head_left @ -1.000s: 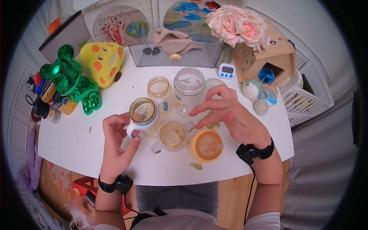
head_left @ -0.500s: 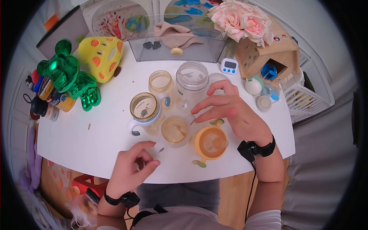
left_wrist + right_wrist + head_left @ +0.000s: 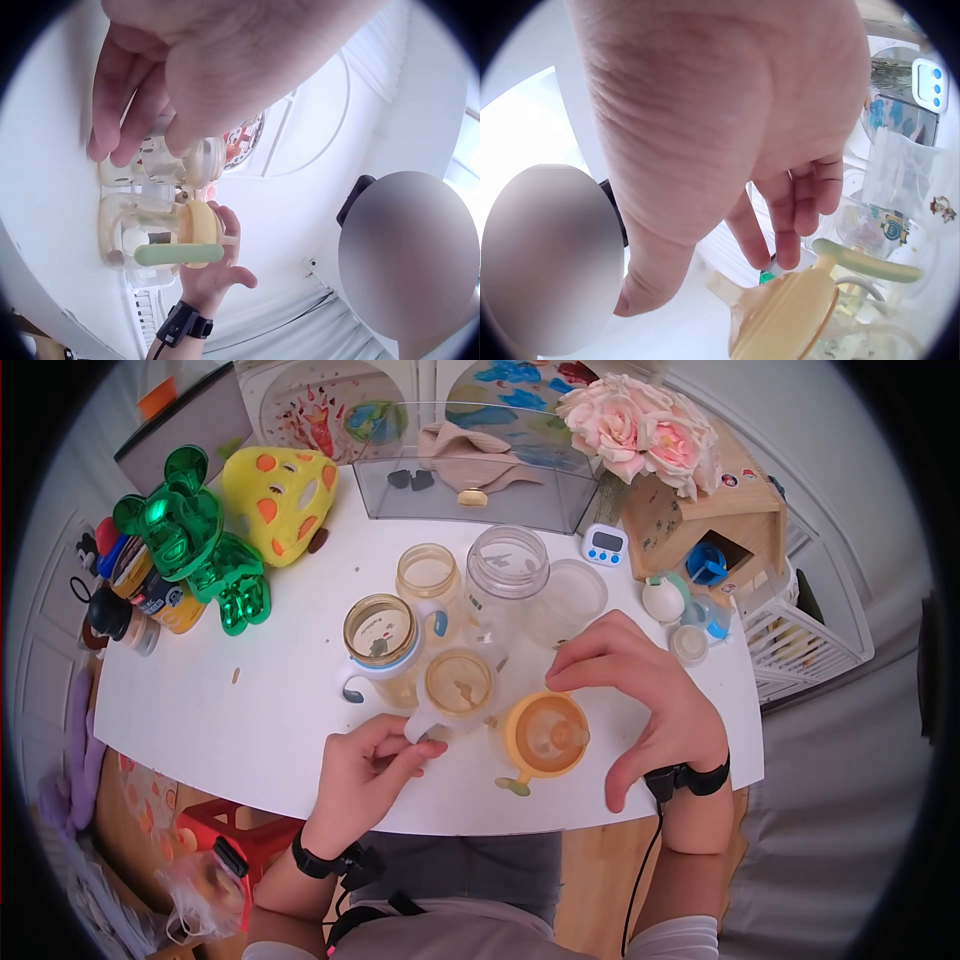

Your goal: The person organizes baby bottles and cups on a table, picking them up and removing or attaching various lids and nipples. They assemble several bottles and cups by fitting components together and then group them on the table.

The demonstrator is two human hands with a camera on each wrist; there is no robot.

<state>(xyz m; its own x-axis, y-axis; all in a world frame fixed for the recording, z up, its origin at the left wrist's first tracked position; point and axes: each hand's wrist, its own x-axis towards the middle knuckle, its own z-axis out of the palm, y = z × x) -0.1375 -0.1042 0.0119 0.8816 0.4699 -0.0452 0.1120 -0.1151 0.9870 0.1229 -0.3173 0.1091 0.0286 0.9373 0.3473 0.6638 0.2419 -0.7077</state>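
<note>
At the near middle of the table, my left hand (image 3: 368,775) pinches the pale handle (image 3: 420,726) of an open clear bottle (image 3: 460,682) with an amber rim. Just right of it stands a yellow-collared sippy cup (image 3: 545,735) with green-tipped handles and a clear spout. My right hand (image 3: 655,695) reaches over that cup's right side, thumb spread wide, fingertips right at its far handle. In the right wrist view those fingers (image 3: 784,225) are straight beside the yellow collar (image 3: 787,315). Left of the pinched bottle is another open bottle (image 3: 382,645) with a blue ring and white handles.
Behind stand an amber-rimmed bottle (image 3: 428,572), a large clear jar (image 3: 508,565) and a round clear container (image 3: 575,600). A smoky box (image 3: 470,490) spans the back. A green bear figure (image 3: 195,530) and yellow plush (image 3: 280,505) stand left; a timer (image 3: 605,545) and wooden house (image 3: 690,525) right.
My left hand has let go of the blue-ringed bottle, moved right and pinched the middle bottle's handle. My right hand has shifted from that bottle toward the sippy cup, its thumb spreading.
</note>
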